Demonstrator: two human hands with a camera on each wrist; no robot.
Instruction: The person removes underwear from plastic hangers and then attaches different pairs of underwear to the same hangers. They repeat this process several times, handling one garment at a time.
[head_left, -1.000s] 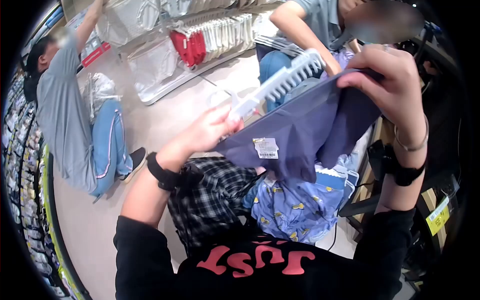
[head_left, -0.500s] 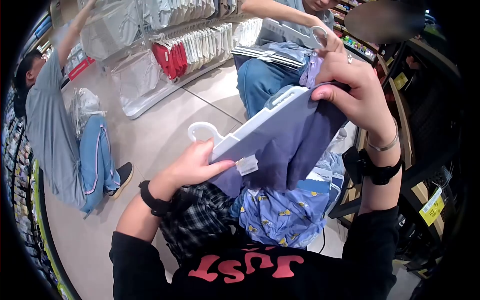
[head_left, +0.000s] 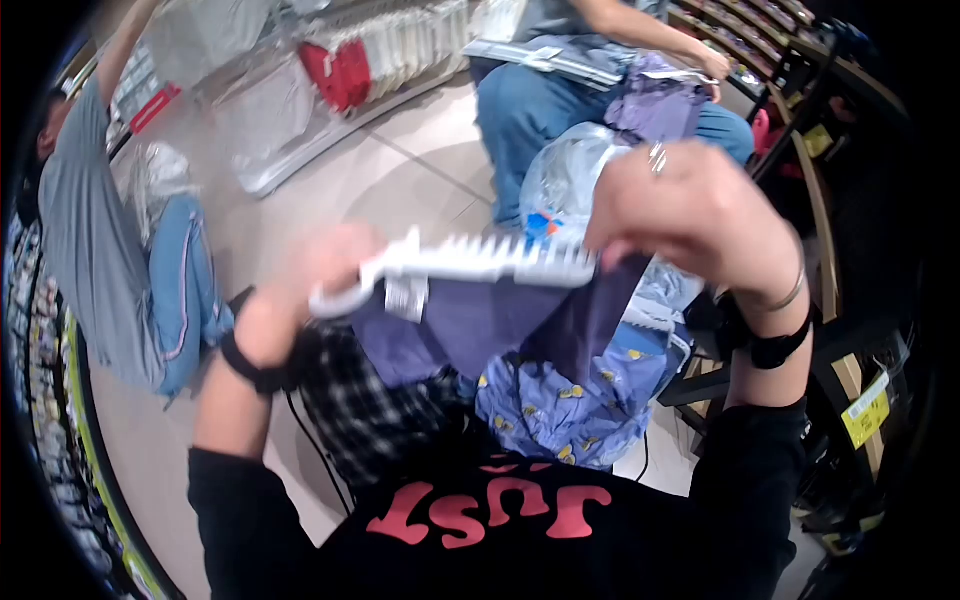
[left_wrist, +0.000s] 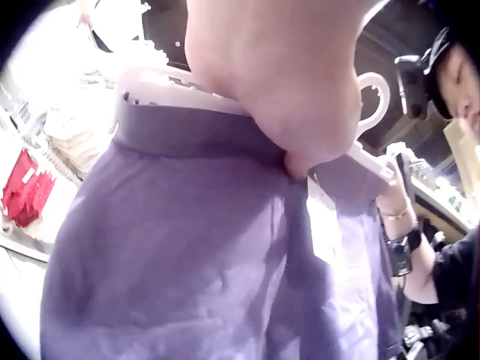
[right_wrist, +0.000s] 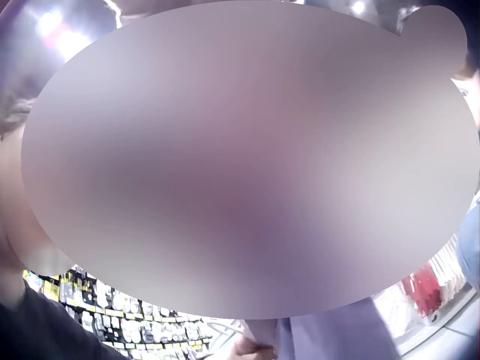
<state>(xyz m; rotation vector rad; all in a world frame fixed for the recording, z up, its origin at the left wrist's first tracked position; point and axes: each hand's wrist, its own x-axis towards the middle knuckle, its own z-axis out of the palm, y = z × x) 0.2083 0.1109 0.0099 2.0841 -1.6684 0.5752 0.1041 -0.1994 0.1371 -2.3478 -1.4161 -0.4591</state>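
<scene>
A white plastic hanger [head_left: 480, 262] with a toothed edge lies nearly level before me in the head view. From it hangs a purple garment [head_left: 460, 320], its wide waistband plain in the left wrist view. My left hand [head_left: 330, 265], blurred, holds the hanger at its left end, above the curved hook. A thumb tip overlaps the waistband [left_wrist: 202, 131] in the left wrist view. At the other end my right hand [head_left: 695, 220] pinches the garment's corner, its fingertips partly hidden. A white tag [head_left: 407, 297] hangs near the left end.
Below lie a blue garment with yellow prints [head_left: 560, 405] and checked black cloth [head_left: 370, 410]. A clear plastic bag [head_left: 565, 175] lies beyond the hanger. One seated person [head_left: 560, 110] handles purple cloth ahead; another [head_left: 110, 240] is at left. Wooden-edged shelving [head_left: 820, 230] stands at right.
The hanger has turned from a slant to nearly level, its teeth showing again. My left hand has moved left and up. The person ahead has lowered a hanger toward the lap.
</scene>
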